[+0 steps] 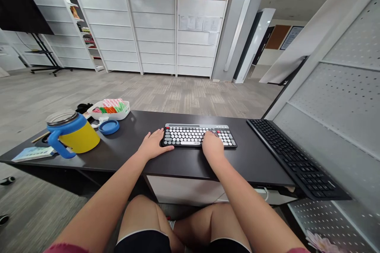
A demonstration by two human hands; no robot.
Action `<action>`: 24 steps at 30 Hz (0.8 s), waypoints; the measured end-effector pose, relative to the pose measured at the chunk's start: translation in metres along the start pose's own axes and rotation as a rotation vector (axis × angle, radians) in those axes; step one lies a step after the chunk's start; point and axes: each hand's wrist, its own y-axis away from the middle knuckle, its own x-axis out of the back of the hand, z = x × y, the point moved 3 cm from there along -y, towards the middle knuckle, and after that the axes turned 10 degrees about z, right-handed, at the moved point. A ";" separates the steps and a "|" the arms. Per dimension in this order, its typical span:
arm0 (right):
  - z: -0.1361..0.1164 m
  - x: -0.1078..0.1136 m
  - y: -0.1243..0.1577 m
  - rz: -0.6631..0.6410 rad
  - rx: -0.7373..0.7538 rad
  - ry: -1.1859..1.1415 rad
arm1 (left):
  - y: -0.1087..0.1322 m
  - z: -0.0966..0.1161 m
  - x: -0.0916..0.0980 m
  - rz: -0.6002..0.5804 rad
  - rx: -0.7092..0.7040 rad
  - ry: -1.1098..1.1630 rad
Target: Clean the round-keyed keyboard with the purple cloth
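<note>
A small keyboard [190,134] with round white and grey keys lies on the dark desk [184,162] in front of me. My left hand [152,145] rests at the keyboard's left edge, fingers along its side and thumb along its front edge. My right hand [212,145] lies on the keys at the right half, fingers curled down onto them. Neither hand lifts the keyboard off the desk.
A yellow mug with blue handle and rim [73,134] stands at the left, a blue lid [109,127] beside it. A white tray of coloured items [111,109] sits behind. A black keyboard [293,158] lies at the right. A booklet [32,153] is at the left corner.
</note>
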 end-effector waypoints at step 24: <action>-0.147 -0.022 0.030 0.009 0.587 -0.340 | 0.003 0.001 -0.001 0.000 0.009 0.027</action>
